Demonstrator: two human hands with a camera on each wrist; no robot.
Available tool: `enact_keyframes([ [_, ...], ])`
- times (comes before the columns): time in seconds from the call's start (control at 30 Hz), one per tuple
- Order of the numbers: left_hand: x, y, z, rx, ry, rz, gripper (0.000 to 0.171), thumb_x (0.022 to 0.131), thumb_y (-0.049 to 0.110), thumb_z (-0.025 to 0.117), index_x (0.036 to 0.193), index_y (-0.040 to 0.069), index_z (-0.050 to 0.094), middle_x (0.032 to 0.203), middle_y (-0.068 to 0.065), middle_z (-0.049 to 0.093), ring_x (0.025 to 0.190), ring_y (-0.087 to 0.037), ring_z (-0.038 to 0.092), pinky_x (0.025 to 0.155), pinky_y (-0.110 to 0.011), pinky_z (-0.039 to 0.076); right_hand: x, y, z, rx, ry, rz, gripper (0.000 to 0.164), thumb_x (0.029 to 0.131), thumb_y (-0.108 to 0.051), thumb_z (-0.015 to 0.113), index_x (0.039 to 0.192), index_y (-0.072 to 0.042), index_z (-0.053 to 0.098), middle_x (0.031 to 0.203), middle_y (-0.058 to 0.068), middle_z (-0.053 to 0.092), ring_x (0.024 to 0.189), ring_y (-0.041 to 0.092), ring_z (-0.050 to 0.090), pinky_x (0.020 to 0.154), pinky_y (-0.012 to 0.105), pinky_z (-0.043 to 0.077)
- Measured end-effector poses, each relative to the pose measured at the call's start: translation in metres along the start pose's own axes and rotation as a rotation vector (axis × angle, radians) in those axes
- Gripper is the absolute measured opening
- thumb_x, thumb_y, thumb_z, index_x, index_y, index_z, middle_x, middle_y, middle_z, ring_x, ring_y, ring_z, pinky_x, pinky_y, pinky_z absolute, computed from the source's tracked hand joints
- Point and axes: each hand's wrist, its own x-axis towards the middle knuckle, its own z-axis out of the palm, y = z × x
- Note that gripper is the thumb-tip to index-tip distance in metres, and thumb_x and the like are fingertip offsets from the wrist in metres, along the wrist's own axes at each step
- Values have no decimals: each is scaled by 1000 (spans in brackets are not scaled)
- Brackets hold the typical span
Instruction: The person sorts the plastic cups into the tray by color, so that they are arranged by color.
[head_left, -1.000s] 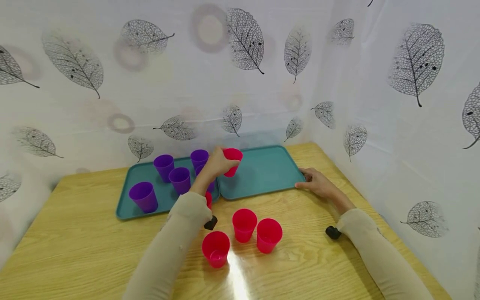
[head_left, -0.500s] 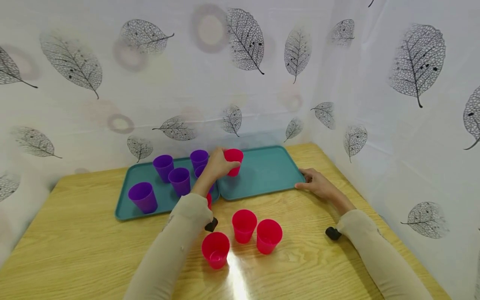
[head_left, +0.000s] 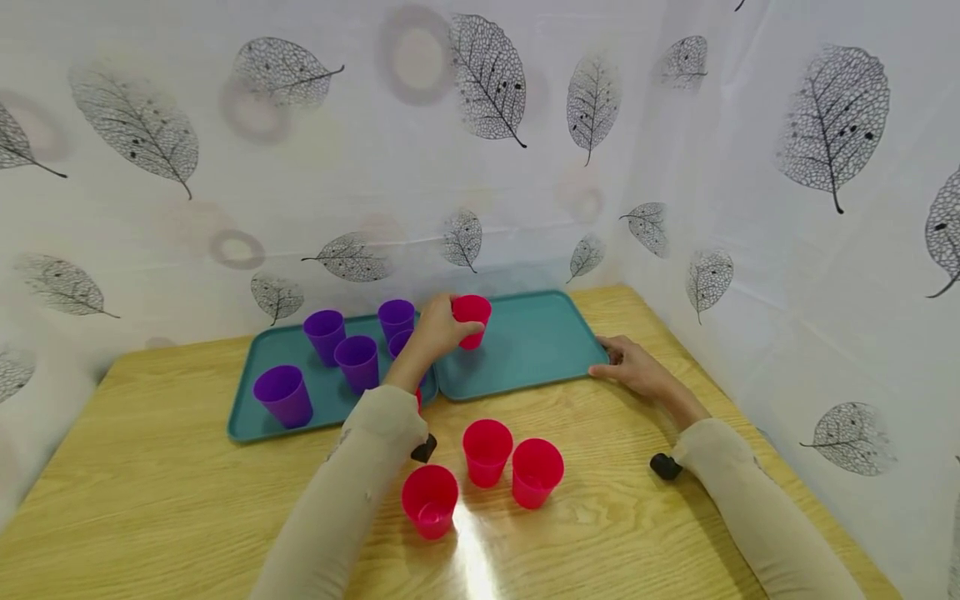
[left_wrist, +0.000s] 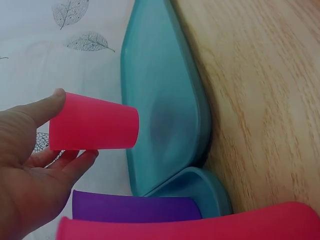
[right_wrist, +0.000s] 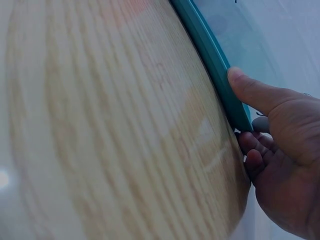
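Note:
My left hand (head_left: 437, 327) grips a red plastic cup (head_left: 472, 320) by its rim, thumb on the near side and fingers on the far side. In the left wrist view the cup (left_wrist: 95, 122) hangs just above the right teal tray (left_wrist: 160, 90), its base toward the tray. At the tray's right front corner, my right hand (head_left: 636, 367) holds the edge. The right wrist view shows its thumb (right_wrist: 247, 87) on the tray rim (right_wrist: 212, 55) and the other fingers curled at the corner below. Several purple cups (head_left: 357, 364) stand on the left teal tray (head_left: 251, 417).
Three red cups, one of them the nearest cup (head_left: 430, 502), stand upright on the wooden table (head_left: 187, 500) in front of the trays. Another red cup (left_wrist: 200, 227) is mostly hidden behind my left forearm. A leaf-print curtain (head_left: 555, 208) closes off the back and right.
My left hand has shifted slightly right with the red cup over the right tray. My right hand stays at the tray's corner, and the other cups have not moved.

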Motion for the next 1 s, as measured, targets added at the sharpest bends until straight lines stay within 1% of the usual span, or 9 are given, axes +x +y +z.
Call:
enact_keyframes([
  [0.07,0,2,0,6,-7,-5,58,91,21,80,134,-10,56,122,-25,64,114,-37,61,98,-44,53,-3,-10,-1,1,-4,-3,73,99,-12,72,152,18,31,130,35,47,93,29,44,77,35,38],
  [0.17,-1,4,0,14,-26,-21,61,92,21,80,137,-9,54,124,-24,64,114,-37,61,97,-44,54,-3,-13,-1,0,-5,-4,71,99,-8,71,151,20,31,131,38,46,93,31,44,77,37,38],
  [0.27,-2,6,1,33,-50,-42,64,93,22,79,140,-9,50,128,-25,62,116,-37,61,98,-45,54,5,8,3,-16,1,-5,73,99,-11,71,153,18,30,134,37,45,94,30,44,77,37,38],
  [0.3,-2,7,2,38,-58,-50,65,93,22,79,141,-9,49,128,-25,62,117,-37,61,98,-44,54,5,11,3,-21,1,-9,74,99,-12,71,153,17,30,134,36,45,95,29,44,76,36,37],
  [0.43,-2,7,6,65,-106,-83,68,94,22,77,146,-7,44,130,-25,61,118,-37,60,99,-44,54,5,13,2,-24,0,-20,76,99,-16,72,153,16,30,132,33,46,93,27,44,74,34,37],
  [0.6,-1,7,10,85,-150,-112,69,97,21,74,150,-5,40,133,-25,60,121,-37,59,102,-44,52,4,14,1,-18,9,-19,77,98,-19,74,154,15,32,127,30,49,93,27,44,76,35,37],
  [0.77,0,5,12,88,-162,-132,67,99,19,71,151,-6,38,137,-26,58,126,-38,56,105,-46,50,6,15,2,-19,14,-6,77,98,-20,74,154,13,33,127,29,49,96,28,45,79,37,37],
  [0.93,1,4,11,90,-154,-141,75,100,20,70,158,-5,29,148,-28,49,137,-41,47,112,-48,43,6,17,2,-24,13,-5,77,98,-20,74,154,13,33,130,31,48,98,31,44,81,40,37],
  [1.0,1,5,10,93,-143,-129,78,101,21,69,160,-6,25,153,-28,45,141,-41,43,115,-49,40,6,17,1,-23,12,-5,76,98,-20,73,154,13,33,129,31,49,98,31,44,81,40,37],
])
